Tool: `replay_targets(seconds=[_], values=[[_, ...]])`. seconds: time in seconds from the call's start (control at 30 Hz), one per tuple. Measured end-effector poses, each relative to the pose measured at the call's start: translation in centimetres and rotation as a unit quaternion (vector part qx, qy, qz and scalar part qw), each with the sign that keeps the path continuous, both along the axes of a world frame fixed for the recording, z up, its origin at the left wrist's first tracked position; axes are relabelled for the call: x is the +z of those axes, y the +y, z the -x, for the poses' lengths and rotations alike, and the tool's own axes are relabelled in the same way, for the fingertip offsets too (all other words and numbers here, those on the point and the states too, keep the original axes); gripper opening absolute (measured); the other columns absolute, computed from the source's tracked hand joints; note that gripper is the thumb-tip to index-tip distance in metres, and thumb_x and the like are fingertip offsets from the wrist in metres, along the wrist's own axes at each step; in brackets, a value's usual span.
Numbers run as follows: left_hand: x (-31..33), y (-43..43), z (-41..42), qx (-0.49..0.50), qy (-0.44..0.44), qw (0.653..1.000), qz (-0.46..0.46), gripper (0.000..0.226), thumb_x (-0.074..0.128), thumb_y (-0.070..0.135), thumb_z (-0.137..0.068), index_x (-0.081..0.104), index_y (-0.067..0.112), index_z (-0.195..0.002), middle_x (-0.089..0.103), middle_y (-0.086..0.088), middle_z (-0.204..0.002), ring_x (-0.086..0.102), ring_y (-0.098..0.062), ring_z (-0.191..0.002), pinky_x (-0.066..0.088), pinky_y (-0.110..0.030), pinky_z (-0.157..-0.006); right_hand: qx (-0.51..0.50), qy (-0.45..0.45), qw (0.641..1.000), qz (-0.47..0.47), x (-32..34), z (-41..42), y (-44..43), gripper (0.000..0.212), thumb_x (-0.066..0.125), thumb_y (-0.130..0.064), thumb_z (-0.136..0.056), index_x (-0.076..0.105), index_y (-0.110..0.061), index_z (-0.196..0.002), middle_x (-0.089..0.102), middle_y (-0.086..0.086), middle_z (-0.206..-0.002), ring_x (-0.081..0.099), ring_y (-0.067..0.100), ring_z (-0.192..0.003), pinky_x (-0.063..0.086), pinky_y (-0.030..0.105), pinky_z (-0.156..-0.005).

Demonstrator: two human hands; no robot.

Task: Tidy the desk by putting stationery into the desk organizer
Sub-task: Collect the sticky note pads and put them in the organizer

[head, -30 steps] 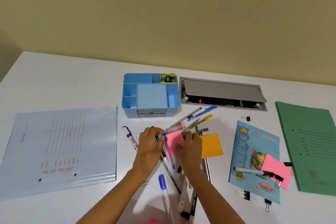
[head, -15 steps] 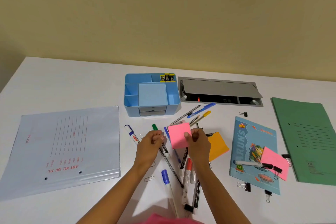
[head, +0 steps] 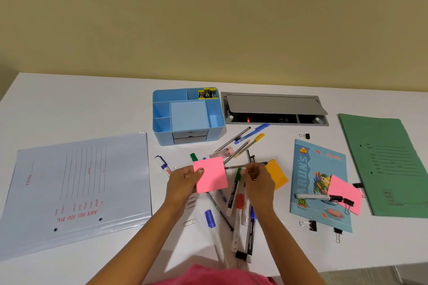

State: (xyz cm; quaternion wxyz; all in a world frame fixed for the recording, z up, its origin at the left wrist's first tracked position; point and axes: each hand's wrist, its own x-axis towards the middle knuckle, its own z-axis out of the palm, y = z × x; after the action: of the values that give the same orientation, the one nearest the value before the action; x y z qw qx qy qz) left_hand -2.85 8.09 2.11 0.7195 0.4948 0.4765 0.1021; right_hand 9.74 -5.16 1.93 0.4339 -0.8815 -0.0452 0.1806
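Note:
My left hand (head: 183, 186) holds a pink sticky-note pad (head: 212, 176) by its left edge, lifted above a heap of pens and markers (head: 239, 206) at the desk's middle. My right hand (head: 259, 184) hovers just right of the pad with its fingers curled over a thin black pen (head: 234, 166); whether it grips anything is unclear. The blue desk organizer (head: 159, 134) stands behind the hands, with yellow-and-black items (head: 207, 93) in its back compartment. An orange sticky pad (head: 279, 176) lies partly under my right hand.
A pale plastic folder (head: 76, 187) lies at the left. At the right lie a blue notebook (head: 310, 169), carrying a second pink pad (head: 346, 193) and a marker, and a green folder (head: 389, 164). A grey cable hatch (head: 275, 105) sits behind. Binder clips (head: 309, 225) and paper clips (head: 190, 222) are scattered.
The pink pad was lifted off the pen heap. It passed from my right hand to my left hand, and my right hand moved away to the right.

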Motion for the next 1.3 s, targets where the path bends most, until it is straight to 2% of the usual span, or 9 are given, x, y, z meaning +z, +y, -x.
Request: replay_targets(seconds=[0.1, 0.23, 0.47, 0.6, 0.77, 0.87, 0.97, 1.17, 1.3], values=[[-0.3, 0.2, 0.3, 0.005, 0.014, 1.000, 0.003, 0.017, 0.065, 0.016, -0.088, 0.071, 0.008, -0.100, 0.074, -0.013, -0.093, 0.070, -0.029, -0.086, 0.058, -0.036, -0.078, 0.013, -0.062, 0.987, 0.146, -1.1, -2.7, -1.9, 0.036, 0.067, -0.009, -0.082, 0.057, -0.007, -0.117, 0.057, 0.014, -0.116, 0.051, 0.032, -0.109, 0.042, 0.040, -0.092], [-0.3, -0.1, 0.2, 0.005, 0.021, 1.000, -0.002, 0.020, 0.064, 0.017, -0.089, 0.070, 0.006, -0.104, 0.073, -0.013, -0.096, 0.069, -0.031, -0.090, 0.057, -0.041, -0.084, 0.061, -0.069, 0.936, 0.341, -2.1, -5.0, -3.8, 0.062, 0.069, -0.034, -0.082, 0.043, -0.011, -0.133, 0.045, 0.015, -0.134, 0.041, 0.035, -0.124, 0.034, 0.044, -0.103], [-0.1, -0.8, -0.1, 0.000, 0.016, 1.000, 0.000, 0.017, 0.063, 0.016, -0.089, 0.068, 0.008, -0.103, 0.072, -0.016, -0.100, 0.067, -0.034, -0.094, 0.055, -0.046, -0.088, 0.075, -0.063, 0.924, 0.369, -2.6, -6.0, -4.2, 0.075, 0.072, -0.045, -0.077, 0.039, -0.008, -0.133, 0.043, 0.016, -0.130, 0.041, 0.035, -0.124, 0.036, 0.045, -0.102], [-0.1, -1.4, -0.3, -0.001, 0.019, 1.000, -0.005, 0.014, 0.063, 0.018, -0.089, 0.068, 0.013, -0.102, 0.072, -0.013, -0.100, 0.068, -0.032, -0.094, 0.056, -0.041, -0.085, 0.067, -0.057, 0.917, 0.390, -2.7, -5.7, -4.1, 0.082, 0.074, -0.051, -0.073, 0.037, -0.005, -0.130, 0.041, 0.018, -0.130, 0.039, 0.035, -0.124, 0.037, 0.045, -0.100], [-0.3, -2.0, -0.5, 0.002, 0.026, 1.000, -0.007, 0.006, 0.063, 0.018, -0.089, 0.068, 0.018, -0.092, 0.072, -0.009, -0.094, 0.068, -0.031, -0.091, 0.056, -0.039, -0.083, 0.052, -0.066, 0.930, 0.359, -2.7, -5.9, -4.3, 0.069, 0.078, -0.043, -0.072, 0.043, -0.008, -0.119, 0.047, 0.016, -0.122, 0.046, 0.035, -0.116, 0.042, 0.045, -0.095], [-0.2, -2.6, -0.6, 0.007, 0.028, 1.000, -0.005, 0.005, 0.063, 0.019, -0.089, 0.068, 0.019, -0.091, 0.072, -0.009, -0.094, 0.068, -0.029, -0.090, 0.056, -0.036, -0.079, 0.050, -0.090, 0.941, 0.322, -2.8, -5.9, -4.9, 0.044, 0.072, -0.031, -0.081, 0.049, -0.008, -0.110, 0.052, 0.015, -0.113, 0.051, 0.032, -0.106, 0.043, 0.042, -0.089], [-0.2, -3.1, -0.7, 0.007, 0.024, 1.000, -0.002, 0.007, 0.063, 0.019, -0.090, 0.067, 0.016, -0.095, 0.071, -0.010, -0.097, 0.067, -0.029, -0.091, 0.056, -0.037, -0.080, 0.034, -0.116, 0.955, 0.271, -2.9, -6.0, -5.5, 0.016, 0.054, -0.017, -0.095, 0.053, -0.006, -0.106, 0.056, 0.016, -0.107, 0.055, 0.033, -0.098, 0.041, 0.041, -0.085], [0.0, -3.9, -1.1, 0.018, 0.033, 0.999, -0.007, 0.011, 0.062, 0.021, -0.090, 0.064, 0.015, -0.099, 0.069, -0.006, -0.094, 0.066, -0.025, -0.088, 0.053, -0.025, -0.065, -0.005, -0.091, 0.989, 0.115, -1.6, -6.0, -7.1, 0.018, 0.040, -0.020, -0.100, 0.046, -0.004, -0.104, 0.058, 0.018, -0.090, 0.053, 0.031, -0.082, 0.039, 0.035, -0.066], [0.3, -4.9, -1.5, 0.021, 0.028, 0.999, 0.002, 0.014, 0.061, 0.020, -0.090, 0.064, 0.014, -0.103, 0.070, -0.003, -0.090, 0.068, -0.021, -0.084, 0.054, -0.024, -0.063, -0.027, -0.028, 0.999, 0.001, 0.4, -5.5, -7.8, 0.035, 0.035, -0.038, -0.097, 0.043, -0.005, -0.101, 0.054, 0.012, -0.091, 0.058, 0.036, -0.092, 0.048, 0.046, -0.077]])
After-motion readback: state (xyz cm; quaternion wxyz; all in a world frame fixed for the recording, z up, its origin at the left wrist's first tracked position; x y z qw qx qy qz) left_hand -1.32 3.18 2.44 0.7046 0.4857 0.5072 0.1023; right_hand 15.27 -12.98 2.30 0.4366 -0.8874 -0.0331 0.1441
